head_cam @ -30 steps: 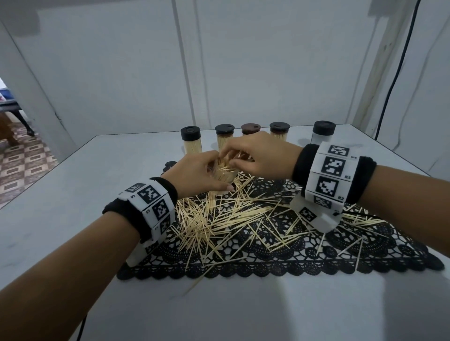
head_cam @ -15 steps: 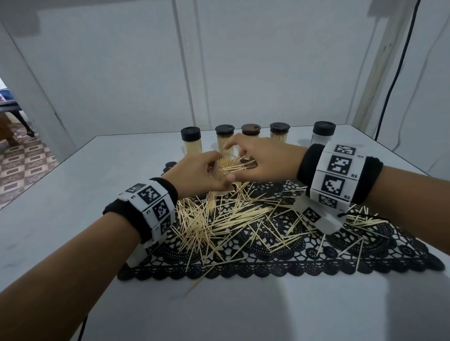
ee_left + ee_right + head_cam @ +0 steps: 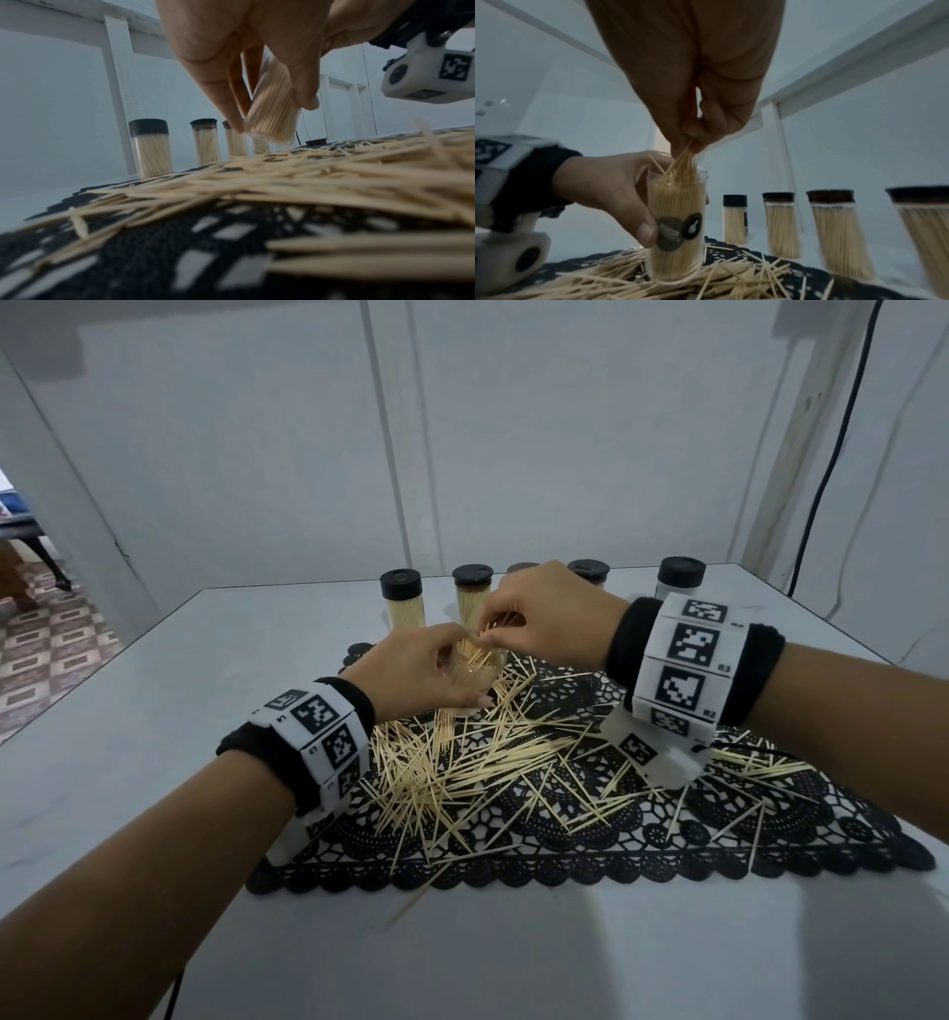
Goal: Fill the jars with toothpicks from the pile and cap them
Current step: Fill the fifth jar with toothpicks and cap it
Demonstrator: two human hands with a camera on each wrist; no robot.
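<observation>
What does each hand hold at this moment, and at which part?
The left hand grips the open toothpick jar around its side wall. The right hand pinches a bunch of toothpicks by their upper ends, above the jar's mouth.

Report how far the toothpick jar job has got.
Done: five capped jars stand along the back; at least four show toothpicks inside. In hand: the left hand grips an open jar, nearly full, while the right hand pinches a bundle of toothpicks into its mouth. Left: a loose pile on the black lace mat, and this jar's cap; one loose cap lies behind.
</observation>
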